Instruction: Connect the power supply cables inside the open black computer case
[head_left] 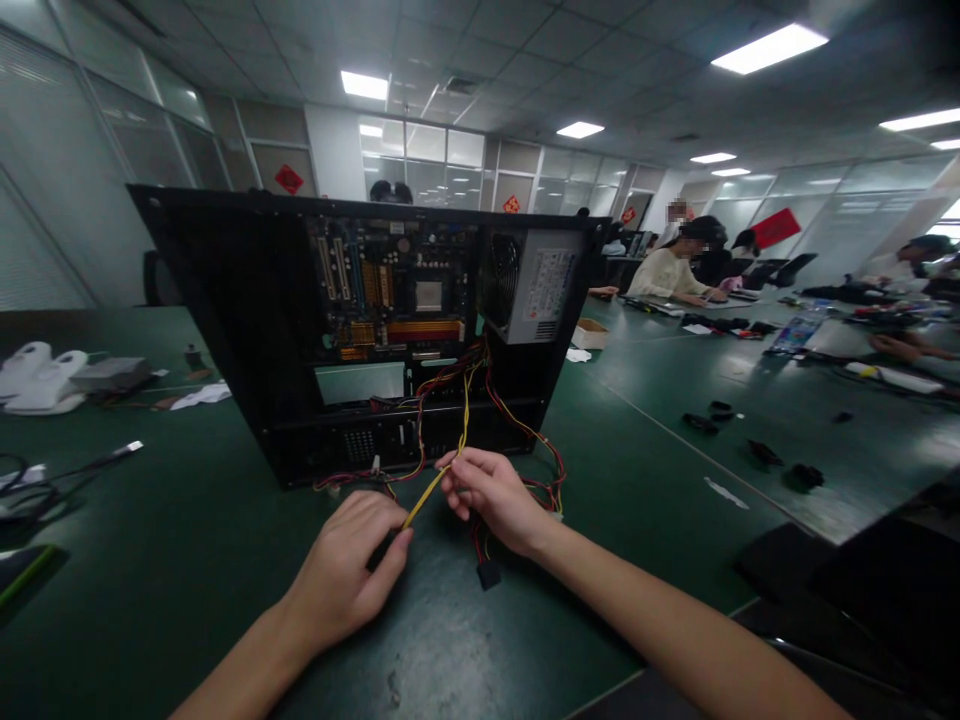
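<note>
In the head view, the yellow cable (426, 498) is held taut at the near side of the open computer case (225, 330), which is stood upright on the green desk (450, 660). Its near end is gripped by the left hand (356, 552); farther along, it is pinched between the right hand's (491, 492) thumb and fingers. The power supply (546, 285) is mounted at the case's far right, beside the motherboard (442, 250). A black connector (488, 574) is seen lying just below the right hand.
</note>
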